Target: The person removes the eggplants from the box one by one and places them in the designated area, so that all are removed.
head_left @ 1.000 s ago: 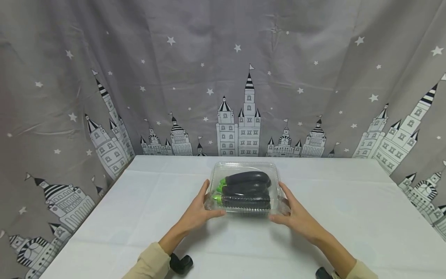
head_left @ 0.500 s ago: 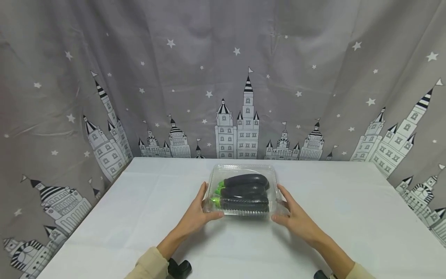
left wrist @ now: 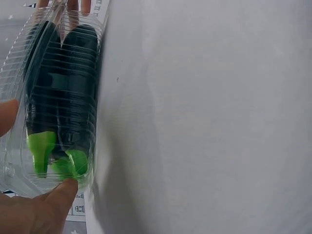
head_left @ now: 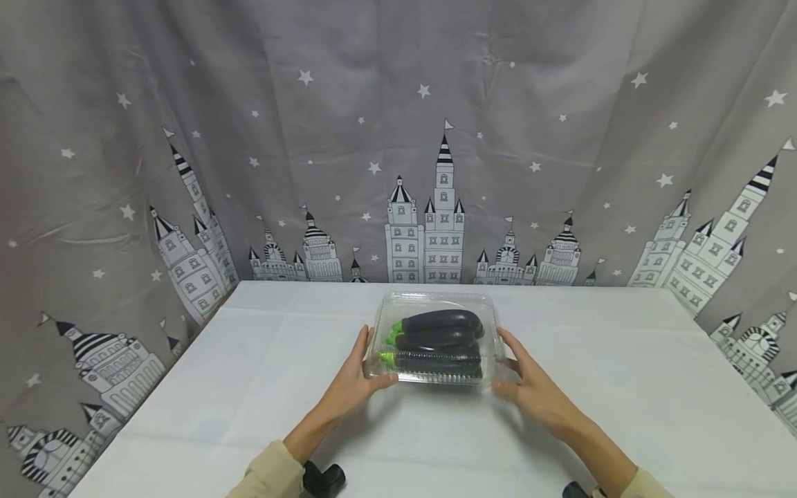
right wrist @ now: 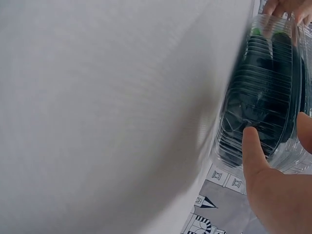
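Observation:
A clear plastic clamshell container (head_left: pixel 429 299) with three dark eggplants (head_left: pixel 443 321) inside stands in the middle of the white table, its lid down over them. Their bright green stems (left wrist: pixel 41 151) lie towards my left hand. At the container's left end my left hand (head_left: pixel 350 386) grips it, thumb at the front corner and fingers along the side. My right hand (head_left: pixel 537 395) holds the opposite end likewise; the thumb (right wrist: pixel 253 151) touches the ribbed wall. Other fingers are partly hidden behind the container. Whether its base touches the tabletop, I cannot tell.
The white tabletop (head_left: pixel 623 373) spreads to both sides of the container. A grey curtain (head_left: pixel 529 104) printed with castles and stars hangs behind and around the table. Black devices (head_left: pixel 325 478) are strapped near both wrists.
The right thumb has shifted slightly right along the container's front corner. The head view has tilted a little. Container, eggplants and left hand look nearly the same.

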`<state>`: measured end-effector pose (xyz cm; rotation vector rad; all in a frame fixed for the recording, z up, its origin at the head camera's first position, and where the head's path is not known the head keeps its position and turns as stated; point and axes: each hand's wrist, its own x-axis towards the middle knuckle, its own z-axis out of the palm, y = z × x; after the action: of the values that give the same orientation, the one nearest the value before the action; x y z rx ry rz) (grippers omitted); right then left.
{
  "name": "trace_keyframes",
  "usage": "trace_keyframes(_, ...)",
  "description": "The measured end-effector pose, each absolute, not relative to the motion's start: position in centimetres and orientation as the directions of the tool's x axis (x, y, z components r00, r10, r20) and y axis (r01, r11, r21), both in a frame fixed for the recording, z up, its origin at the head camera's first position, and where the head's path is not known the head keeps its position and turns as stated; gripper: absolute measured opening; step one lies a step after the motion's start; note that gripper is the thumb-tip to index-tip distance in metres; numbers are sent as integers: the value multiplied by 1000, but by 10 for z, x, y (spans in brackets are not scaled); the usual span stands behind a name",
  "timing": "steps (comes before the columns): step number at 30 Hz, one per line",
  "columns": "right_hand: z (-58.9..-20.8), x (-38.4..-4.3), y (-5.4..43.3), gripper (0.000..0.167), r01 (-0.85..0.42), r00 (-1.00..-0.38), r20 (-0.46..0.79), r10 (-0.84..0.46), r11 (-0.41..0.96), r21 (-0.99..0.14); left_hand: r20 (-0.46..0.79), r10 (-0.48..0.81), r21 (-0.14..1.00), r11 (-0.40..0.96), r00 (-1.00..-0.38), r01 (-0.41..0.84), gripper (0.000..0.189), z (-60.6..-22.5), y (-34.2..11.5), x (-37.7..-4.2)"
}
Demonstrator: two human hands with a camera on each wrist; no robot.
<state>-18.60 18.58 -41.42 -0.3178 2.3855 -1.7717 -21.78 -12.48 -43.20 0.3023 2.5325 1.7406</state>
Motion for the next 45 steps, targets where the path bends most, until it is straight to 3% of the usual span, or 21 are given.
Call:
trace_keyframes(4, -415, -186, 186, 89, -86, -965, 14, -262, 267, -960, 62, 181, 933, 338, -981, 122, 109, -432, -123, -218)
trace_keyframes(12, -412, -186, 186, 105, -91, -970, 24, -240, 274, -957, 43, 198, 947, 305, -979, 103, 102, -431, -121, -219)
trace_keyframes(26, -414, -189, 187, 102, -45, -969, -30, -247, 295, -954, 51, 185, 944, 311, -981, 108, 77, -432, -122, -216)
trace_keyframes(45, -411, -188, 188, 101, -29, -968, -47, -246, 298, -954, 39, 224, 971, 221, -974, 90, 68, -431, -127, -216)
